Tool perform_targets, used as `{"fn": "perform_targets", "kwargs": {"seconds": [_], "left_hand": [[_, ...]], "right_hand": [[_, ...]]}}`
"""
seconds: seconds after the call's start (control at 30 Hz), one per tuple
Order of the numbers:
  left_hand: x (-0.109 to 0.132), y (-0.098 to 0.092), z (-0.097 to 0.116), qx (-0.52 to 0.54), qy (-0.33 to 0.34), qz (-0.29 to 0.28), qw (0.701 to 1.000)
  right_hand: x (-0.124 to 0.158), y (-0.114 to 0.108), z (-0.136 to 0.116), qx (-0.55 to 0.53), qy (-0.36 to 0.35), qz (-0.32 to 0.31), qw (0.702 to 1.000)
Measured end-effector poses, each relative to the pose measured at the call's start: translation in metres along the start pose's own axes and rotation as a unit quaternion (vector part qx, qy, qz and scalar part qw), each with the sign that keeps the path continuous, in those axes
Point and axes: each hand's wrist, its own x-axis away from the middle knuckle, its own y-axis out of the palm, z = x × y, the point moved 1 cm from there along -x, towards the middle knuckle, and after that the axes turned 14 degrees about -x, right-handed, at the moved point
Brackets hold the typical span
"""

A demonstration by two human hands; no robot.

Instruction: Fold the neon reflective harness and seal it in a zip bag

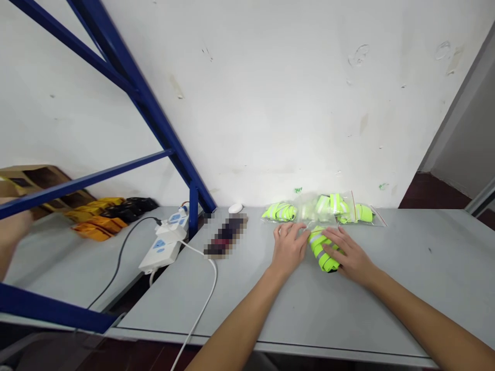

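While both forearms reach in from the bottom of the head view, the left hand (288, 249) and right hand (349, 256) sit on either side of a rolled neon-yellow reflective bundle (324, 251), its silver bands showing, on the grey table (410, 288). Their fingers (296, 232) are spread and slightly curved, the left ones touching the bundle's near edge, the right ones lying across it; how firmly they hold it cannot be told. Just behind lie clear plastic bags (320, 208) packed with similar yellow rolls. Left of the hands are a pixelated object (226, 236), white power strips (162, 252) with unreadably small print, and yellow and black packets (96, 219). Another person's arm (13, 232) enters at the left edge.
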Motion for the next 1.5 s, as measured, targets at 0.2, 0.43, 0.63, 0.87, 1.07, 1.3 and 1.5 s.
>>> {"fn": "perform_targets", "kwargs": {"seconds": [0.2, 0.43, 0.63, 0.87, 1.07, 1.3, 1.5], "left_hand": [[0.003, -0.007, 0.007, 0.081, 0.007, 0.097, 0.992], [0.0, 0.004, 0.022, 0.546, -0.363, -0.067, 0.752], [-0.014, 0.002, 0.04, 0.539, -0.267, -0.168, 0.781], [-0.017, 0.015, 0.021, 0.262, -0.131, -0.18, 0.939], [-0.011, 0.015, 0.025, 0.162, -0.041, -0.135, 0.977], [-0.011, 0.004, 0.034, 0.196, -0.026, -0.104, 0.975], [-0.006, 0.0, 0.036, 0.327, -0.083, -0.094, 0.937]], "right_hand": [[-0.001, -0.005, -0.004, -0.038, 0.013, 0.037, 0.999], [-0.004, -0.008, -0.017, -0.099, 0.142, 0.194, 0.966], [-0.008, -0.013, -0.018, -0.122, 0.202, 0.243, 0.941], [-0.006, -0.014, -0.012, -0.127, 0.22, 0.225, 0.941], [-0.004, -0.011, -0.008, -0.072, 0.187, 0.173, 0.964], [-0.002, -0.004, -0.001, -0.058, 0.213, 0.091, 0.971], [-0.002, -0.006, -0.001, -0.139, 0.22, 0.049, 0.964]]}}
